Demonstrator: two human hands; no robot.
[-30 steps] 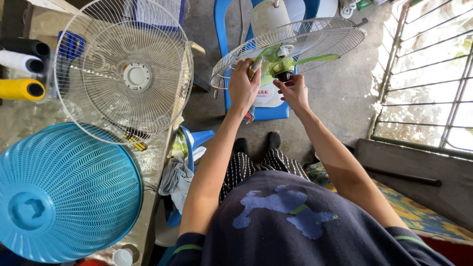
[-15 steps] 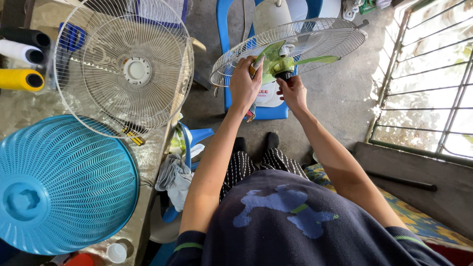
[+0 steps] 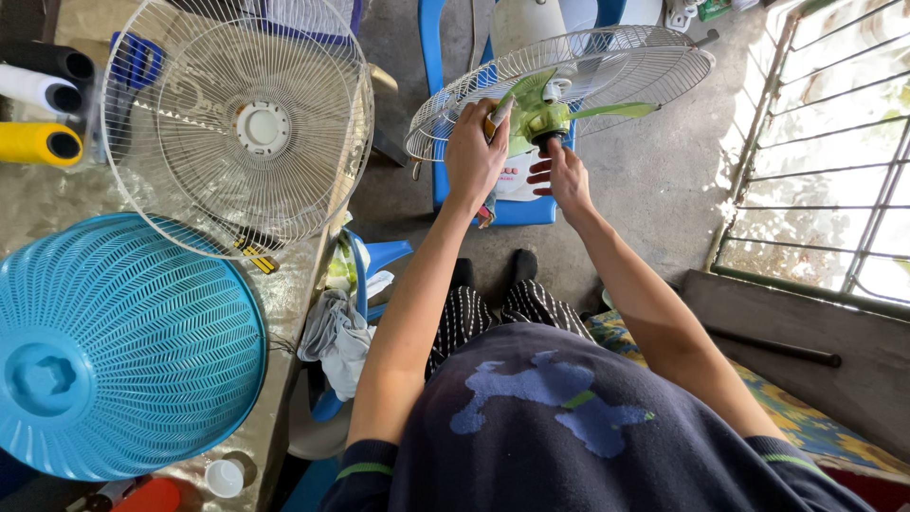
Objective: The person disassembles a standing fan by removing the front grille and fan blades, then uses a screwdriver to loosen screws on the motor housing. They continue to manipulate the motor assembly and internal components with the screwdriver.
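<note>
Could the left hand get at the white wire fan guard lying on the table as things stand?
Probably yes: the left hand rests on the fan's green blade, and open space separates it from the white wire guard.

Three fan guards: one white wire guard (image 3: 237,128) at the upper left, one blue plastic guard (image 3: 114,346) at the lower left, and one wire guard (image 3: 616,62) behind the one green fan blade (image 3: 540,114) at the top centre. Three rolls (image 3: 43,104) at the far left edge: black, white, yellow. One blue plastic chair (image 3: 493,204) under the fan. Two hands, the left hand (image 3: 474,156) and the right hand (image 3: 561,175).
</note>
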